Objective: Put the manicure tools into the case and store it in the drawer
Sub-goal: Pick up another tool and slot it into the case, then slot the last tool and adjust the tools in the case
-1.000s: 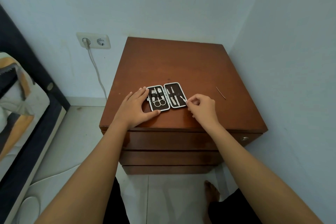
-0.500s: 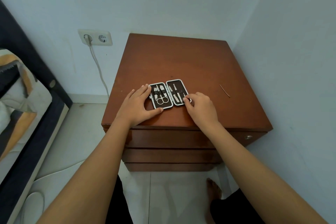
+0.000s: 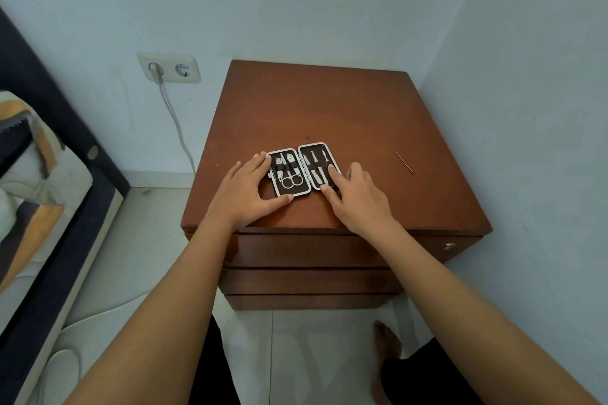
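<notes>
Brown wood makes up the nightstand [image 3: 345,108], and its top is the surface where the work goes on. The manicure case [image 3: 302,169] lies open and flat near the front edge, close to the person, so both hands can reach it with ease. Its two dark halves sit side by side like an open book. The scissors [image 3: 291,180] and other small tools are tucked under the bands inside.

The left hand [image 3: 248,189] lies beside the left half, with its fingers and thumb spread around that edge. It looks to be there to keep the case from sliding. Its grip is loose and wide; it touches the case but does not hold it.

The right hand [image 3: 357,197] rests on the right half, fingers spread. One fingertip presses on a tool [image 3: 324,174] there, maybe to push it snug, though the tool is too small to be sure. It clasps nothing.

A thin pin-like thing [image 3: 404,162] lies well apart on the right. The top drawer [image 3: 329,250] below is shut.
</notes>
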The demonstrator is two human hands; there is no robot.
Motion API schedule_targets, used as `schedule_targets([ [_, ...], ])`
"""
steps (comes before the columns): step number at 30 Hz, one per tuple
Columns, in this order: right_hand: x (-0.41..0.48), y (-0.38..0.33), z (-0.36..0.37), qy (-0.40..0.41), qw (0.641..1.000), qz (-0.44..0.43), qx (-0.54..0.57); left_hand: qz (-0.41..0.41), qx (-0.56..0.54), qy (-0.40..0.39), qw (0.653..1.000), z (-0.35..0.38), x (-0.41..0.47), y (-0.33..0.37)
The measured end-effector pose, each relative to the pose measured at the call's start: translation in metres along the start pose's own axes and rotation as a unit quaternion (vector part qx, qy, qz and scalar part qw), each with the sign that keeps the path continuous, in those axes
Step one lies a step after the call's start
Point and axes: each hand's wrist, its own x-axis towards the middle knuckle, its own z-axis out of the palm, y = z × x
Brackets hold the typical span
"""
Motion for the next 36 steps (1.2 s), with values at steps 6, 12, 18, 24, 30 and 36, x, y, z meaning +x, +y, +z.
schedule_targets([
  [6,0.002,0.010,-0.009,0.011,0.990,0.027,0.138,0.003,0.000,-0.004,1.000,0.000,0.000,-0.001],
  [12,0.007,0.081,-0.025,0.161,0.956,0.160,0.186,0.002,0.002,-0.005,1.000,-0.001,0.000,0.000],
  [18,0.011,0.114,-0.026,0.123,0.952,0.226,0.164,0.003,-0.002,-0.002,1.000,0.000,0.000,-0.001],
  [24,0.039,0.110,-0.031,0.082,0.964,0.226,0.113,0.004,-0.002,-0.002,1.000,-0.001,0.000,0.000],
  [30,0.060,0.102,-0.033,0.045,0.959,0.256,0.116,0.004,0.000,0.000,1.000,-0.001,0.001,-0.001],
  [36,0.058,0.091,-0.032,0.034,0.973,0.215,0.072,0.004,-0.002,0.003,1.000,0.001,0.001,-0.002],
])
